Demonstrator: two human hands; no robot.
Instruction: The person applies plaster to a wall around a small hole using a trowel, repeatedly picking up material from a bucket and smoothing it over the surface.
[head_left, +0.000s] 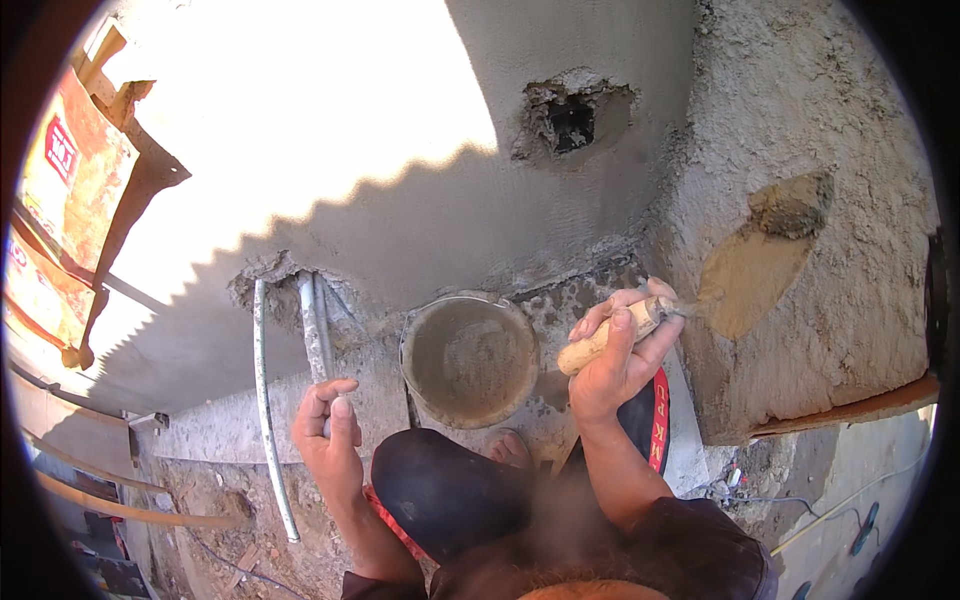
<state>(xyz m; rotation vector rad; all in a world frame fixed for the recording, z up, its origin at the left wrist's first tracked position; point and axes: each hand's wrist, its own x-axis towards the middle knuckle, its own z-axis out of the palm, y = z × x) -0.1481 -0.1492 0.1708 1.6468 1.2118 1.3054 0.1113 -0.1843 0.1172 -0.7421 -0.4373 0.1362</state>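
Observation:
My right hand [625,345] grips the wooden handle of a trowel [735,285], its fingers wrapped round the wood. The blade, smeared with wet mortar, points up and right in front of the rough wall [860,320]. A dark clump of mortar [790,207] sits toward its tip. My left hand [330,430] is closed around a grey pipe [314,325] that comes out of the wall, with a bit of grey showing between fingers and thumb. A round bucket [407,350], coated inside with grey mortar, stands between my hands, beyond my knees.
A smooth plastered wall [400,225] faces me, with a square box hole [572,122] in it. A thin white pipe [266,420] bends out beside the grey one. Torn orange-brown sheets [80,190] stand at far left. A cable [800,500] runs along the lower right.

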